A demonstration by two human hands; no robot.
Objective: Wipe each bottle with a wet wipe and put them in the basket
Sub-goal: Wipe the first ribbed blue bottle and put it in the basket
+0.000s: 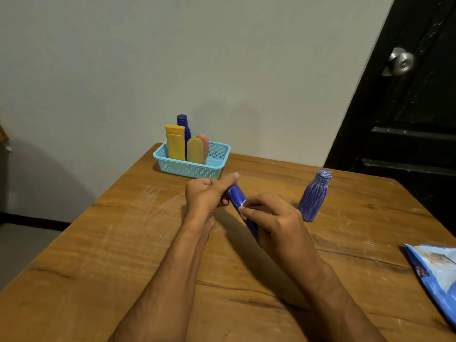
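Observation:
A dark blue bottle (237, 196) lies tilted between both hands above the table. My left hand (207, 196) grips its far end, thumb stretched out. My right hand (274, 222) is closed around its near part and presses a small white wet wipe (243, 206) against it; most of the wipe is hidden under the fingers. A ribbed blue bottle (314, 196) stands upright on the table to the right. The light blue basket (190, 169) at the far edge holds several bottles: a tall blue one (183, 124), a yellow one (175, 143), a rounded yellow one (195, 150) and a pink one (204, 141).
A blue wet wipe pack (436, 275) lies at the table's right edge. The wooden table (123, 243) shows pale scratch marks on its left half. A grey wall stands behind the basket and a black door with a metal knob (401, 61) is at the right.

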